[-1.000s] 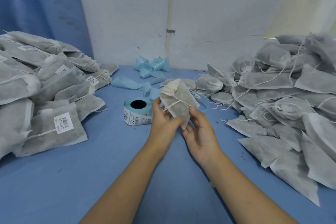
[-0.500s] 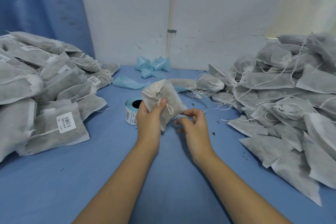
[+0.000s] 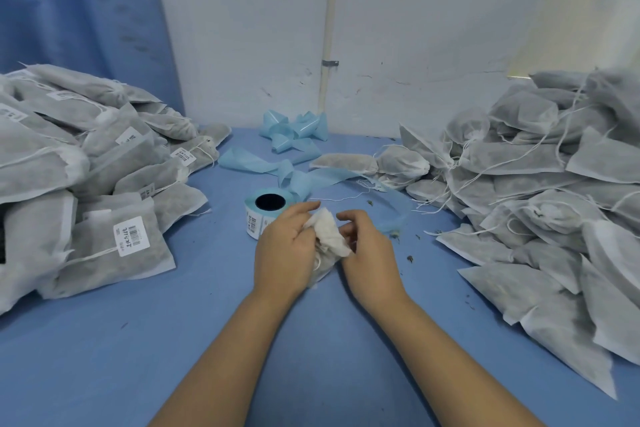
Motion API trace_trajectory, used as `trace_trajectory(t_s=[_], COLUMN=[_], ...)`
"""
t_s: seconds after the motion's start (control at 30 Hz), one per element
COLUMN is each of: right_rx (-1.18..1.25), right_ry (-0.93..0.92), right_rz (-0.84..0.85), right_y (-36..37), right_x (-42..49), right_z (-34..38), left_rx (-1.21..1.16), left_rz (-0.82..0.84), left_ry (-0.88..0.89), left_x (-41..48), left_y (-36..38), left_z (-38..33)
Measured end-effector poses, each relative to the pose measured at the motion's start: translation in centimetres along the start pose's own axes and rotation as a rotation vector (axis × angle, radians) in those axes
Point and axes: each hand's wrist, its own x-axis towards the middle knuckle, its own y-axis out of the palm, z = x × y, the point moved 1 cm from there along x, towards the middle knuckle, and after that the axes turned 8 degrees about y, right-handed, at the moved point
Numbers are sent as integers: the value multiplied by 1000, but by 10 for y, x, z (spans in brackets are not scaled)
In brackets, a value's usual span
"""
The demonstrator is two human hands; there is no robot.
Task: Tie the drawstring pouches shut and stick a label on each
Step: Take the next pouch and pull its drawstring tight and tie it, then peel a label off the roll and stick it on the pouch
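Here, left hand (image 3: pixel 289 246) curled round white pouch (image 3: pixel 330 234), right hand (image 3: pixel 369 248) pinching its gathered top, backs up

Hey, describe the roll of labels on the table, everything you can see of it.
The label roll lies flat on the blue table, its dark core hole facing up. White labels with black barcode print wrap its side on pale blue backing paper. Empty backing strip trails off behind it. The left hand, holding a pouch, hides its near right edge; contact cannot be told.
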Motion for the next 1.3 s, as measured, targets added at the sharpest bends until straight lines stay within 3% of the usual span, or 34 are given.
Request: trace_trajectory(t_s=[0.13,0.33,0.5,0.73,0.93,1.03,1.3], right_rx=[-138,-130,-152,81,50,173,370], right_ry=[-92,-16,-25,-58,37,87,109], right_rz=[-148,-245,-280,-332,-97,-30,-72], right_y=[-6,-18,-17,-16,-8,-9,-13], right_x=[0,2,2,-2,-2,-1,2], right_z=[-1,-6,-7,2,-1,0,-1], left_rx=[226,111,96,-142,-187,-184,-176], left_rz=[-10,17,65,81,140,141,132], left_ry=[20,-66,-27,-105,-128,-120,-80], left_x=[1,4,1,2,1,2,2], left_y=[-3,-6,-6,-8,-8,-8,-7], left_z=[8,11,9,4,-4,-2,-3])
